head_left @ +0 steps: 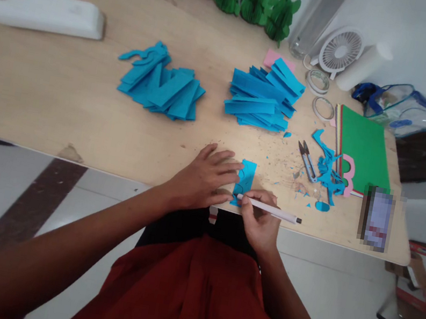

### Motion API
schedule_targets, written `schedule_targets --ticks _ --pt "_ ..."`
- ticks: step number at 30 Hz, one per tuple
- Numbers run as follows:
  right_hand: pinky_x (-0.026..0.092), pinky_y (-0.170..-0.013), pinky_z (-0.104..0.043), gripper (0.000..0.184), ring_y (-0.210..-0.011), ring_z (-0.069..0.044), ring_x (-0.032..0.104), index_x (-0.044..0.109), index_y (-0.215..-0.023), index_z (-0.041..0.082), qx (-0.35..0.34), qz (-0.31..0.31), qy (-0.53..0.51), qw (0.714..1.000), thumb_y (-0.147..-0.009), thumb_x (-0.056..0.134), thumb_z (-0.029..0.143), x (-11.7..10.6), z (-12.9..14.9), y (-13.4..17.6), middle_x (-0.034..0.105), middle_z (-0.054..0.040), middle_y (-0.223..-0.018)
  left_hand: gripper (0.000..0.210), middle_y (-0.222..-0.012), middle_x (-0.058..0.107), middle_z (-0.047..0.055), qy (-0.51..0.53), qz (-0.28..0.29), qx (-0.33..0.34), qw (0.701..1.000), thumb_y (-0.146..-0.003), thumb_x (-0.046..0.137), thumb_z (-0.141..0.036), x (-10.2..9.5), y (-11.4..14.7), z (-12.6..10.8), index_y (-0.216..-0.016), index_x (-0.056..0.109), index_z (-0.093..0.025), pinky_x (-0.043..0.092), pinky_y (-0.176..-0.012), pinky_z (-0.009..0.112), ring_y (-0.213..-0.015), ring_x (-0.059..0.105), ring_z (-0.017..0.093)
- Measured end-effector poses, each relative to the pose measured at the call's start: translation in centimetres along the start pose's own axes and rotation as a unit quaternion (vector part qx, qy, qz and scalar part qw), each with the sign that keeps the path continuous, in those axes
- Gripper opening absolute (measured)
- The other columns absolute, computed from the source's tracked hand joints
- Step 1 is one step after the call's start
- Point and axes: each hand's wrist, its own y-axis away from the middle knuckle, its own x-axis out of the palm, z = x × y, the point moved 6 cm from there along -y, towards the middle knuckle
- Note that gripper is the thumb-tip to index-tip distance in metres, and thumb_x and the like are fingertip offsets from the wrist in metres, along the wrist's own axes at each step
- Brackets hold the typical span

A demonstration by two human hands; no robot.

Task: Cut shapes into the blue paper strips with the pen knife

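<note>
A small blue paper piece (249, 171) lies at the table's front edge, with dark curved lines drawn on it. My left hand (206, 174) rests flat with fingers spread, its fingertips on the paper's left side. In my right hand (262, 222) is a white pen (274, 209), its tip at the lower part of the paper. Beyond my hands sit a pile of folded blue paper strips (262, 94) and, to its left, a stack of blue paper pieces (163, 88) with a curvy cut-out (149, 54) on top.
On the right lie thread snips (308, 162), blue paper scraps (329, 171), a pink cut-out (348, 176), green sheets (364, 149), tape rolls (323, 108) and a blurred phone (378, 218). Green paper decorations (254, 0), a small fan (340, 51) and a clear pouch (413, 111) stand behind. A white device (53, 13) is far left.
</note>
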Motion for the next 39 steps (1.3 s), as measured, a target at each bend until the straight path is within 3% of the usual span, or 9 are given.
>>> schedule_targets --ticks 20,39 --pt "0.045 -0.082 -0.04 0.012 -0.073 -0.019 0.066 0.061 -0.078 0.023 -0.004 0.01 -0.001 1.0 -0.089 0.055 0.026 0.09 0.1 -0.04 0.071 0.0008 -0.074 0.03 -0.142 0.057 0.005 0.003 0.004 0.0 1.0 -0.089 0.056 -0.039 -0.06 -0.01 -0.06 -0.115 0.062 -0.025 0.02 -0.116 0.061 -0.137 0.04 0.035" --pt "0.044 -0.079 -0.038 0.011 -0.072 -0.018 0.063 0.061 -0.078 0.022 -0.001 -0.02 0.008 1.0 -0.087 0.055 0.025 -0.68 -0.56 0.24 0.068 -0.0001 -0.073 0.034 -0.14 0.058 0.006 0.012 -0.003 0.002 1.0 -0.092 0.05 -0.045 -0.15 0.01 -0.07 -0.116 0.062 -0.024 0.02 -0.116 0.06 -0.137 0.04 0.034"
